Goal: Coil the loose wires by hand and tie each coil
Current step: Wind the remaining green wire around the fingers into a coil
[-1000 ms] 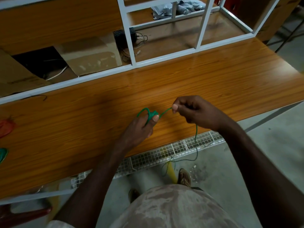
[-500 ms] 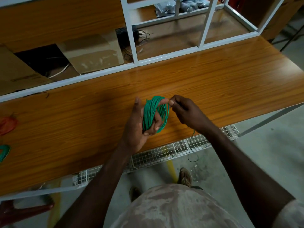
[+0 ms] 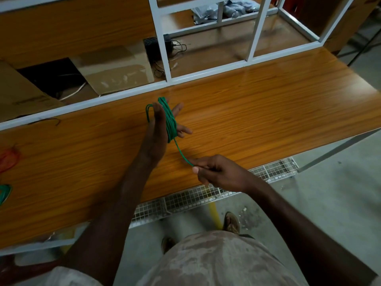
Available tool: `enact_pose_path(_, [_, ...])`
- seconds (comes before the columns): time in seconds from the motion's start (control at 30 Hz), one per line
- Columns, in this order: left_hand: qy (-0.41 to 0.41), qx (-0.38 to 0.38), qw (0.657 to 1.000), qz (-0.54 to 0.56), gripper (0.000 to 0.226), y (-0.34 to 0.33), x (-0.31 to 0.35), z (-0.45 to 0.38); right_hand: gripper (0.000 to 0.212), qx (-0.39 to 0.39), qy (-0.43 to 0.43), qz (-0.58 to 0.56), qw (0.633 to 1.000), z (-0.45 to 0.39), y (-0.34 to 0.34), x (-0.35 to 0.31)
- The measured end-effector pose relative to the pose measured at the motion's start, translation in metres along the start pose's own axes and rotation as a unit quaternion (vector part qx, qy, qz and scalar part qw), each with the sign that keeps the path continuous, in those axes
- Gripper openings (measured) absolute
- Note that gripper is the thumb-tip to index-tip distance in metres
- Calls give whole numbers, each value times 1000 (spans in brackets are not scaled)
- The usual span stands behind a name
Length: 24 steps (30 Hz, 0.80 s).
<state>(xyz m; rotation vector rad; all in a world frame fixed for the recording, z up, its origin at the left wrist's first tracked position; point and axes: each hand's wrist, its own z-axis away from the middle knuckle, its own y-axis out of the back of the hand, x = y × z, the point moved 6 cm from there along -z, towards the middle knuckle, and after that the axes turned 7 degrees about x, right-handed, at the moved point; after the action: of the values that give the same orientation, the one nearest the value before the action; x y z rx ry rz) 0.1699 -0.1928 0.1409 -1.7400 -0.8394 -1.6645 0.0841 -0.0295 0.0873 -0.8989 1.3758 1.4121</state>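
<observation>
The green wire (image 3: pixel 170 120) is wound in a coil around the left hand (image 3: pixel 158 131), which is held edge-up over the wooden table (image 3: pixel 268 112) with its fingers straight and spread. The loops run across the palm side from near the fingertips down toward the heel of the hand, and a few strands arch over the back of the fingers on the far side. From the bottom of the coil a single strand runs taut, down and to the right, to the right hand (image 3: pixel 218 172). That hand pinches the strand between thumb and forefinger, the other fingers curled in, just above the table's near edge. Whether more wire trails below the right hand is hard to tell, as the fist hides it.

At the far left edge of the table lie an orange bundle (image 3: pixel 8 159) and another green bundle (image 3: pixel 4 193), both cut off by the frame. Behind the table stands a white metal frame (image 3: pixel 162 58), with a cardboard box (image 3: pixel 115 71) and a black adapter (image 3: pixel 152 46) beyond it. A wire mesh tray (image 3: pixel 185 201) hangs under the table's front edge
</observation>
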Motion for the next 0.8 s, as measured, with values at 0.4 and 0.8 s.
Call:
enact_pose_path(0.4, [7, -88, 933, -349, 109, 25, -45, 11, 27, 40, 37, -84, 995, 18, 65, -38])
enact_pose_path(0.8, [155, -145, 975, 60, 78, -36, -30, 62, 28, 254, 28, -45, 966, -23, 124, -9])
